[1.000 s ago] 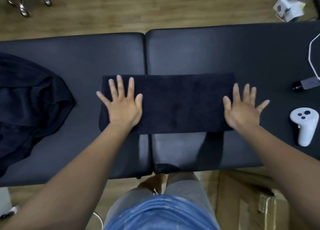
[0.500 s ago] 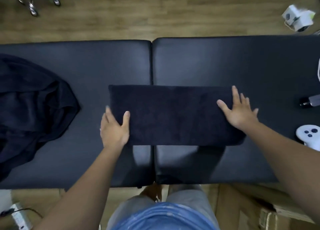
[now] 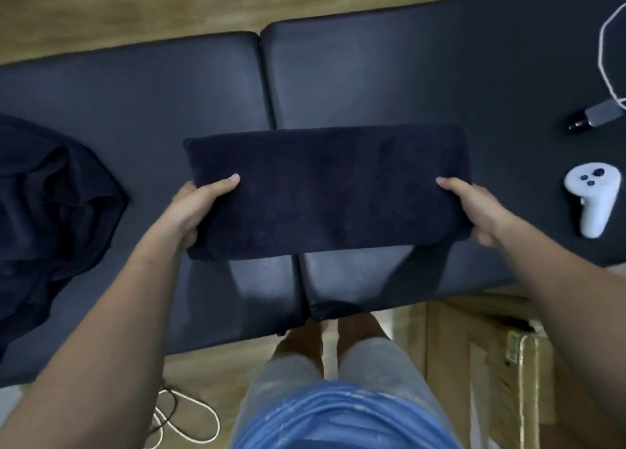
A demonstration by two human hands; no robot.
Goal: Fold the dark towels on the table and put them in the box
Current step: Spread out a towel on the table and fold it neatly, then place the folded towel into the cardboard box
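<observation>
Two hands grasp a folded dark towel [image 3: 325, 191] by its short ends over a black padded table [image 3: 372, 76] — the left hand [image 3: 193, 208] at the left end, the right hand [image 3: 474, 208] at the right. Each thumb lies flat on top of the cloth, pointing inward. The other fingers curl beneath the edge and are mostly hidden.

The towel forms a long rectangle running left to right across the seam between the table's two cushions, towards the near side. A shadow falls on the table just below its near edge, though whether the cloth is wholly clear of the surface cannot be told.

More dark cloth lies in a crumpled pile [image 3: 50, 205] at the table's left end, well apart from both hands. On the right, a white controller [image 3: 592, 198] rests on the table near the right hand; beyond it sit a plug [image 3: 596, 118] and a white cable [image 3: 606, 59] at the frame's edge.

A cardboard box [image 3: 491, 364] stands on the wooden floor by the table's near right corner, partly behind the right forearm — its inside cannot be made out.
</observation>
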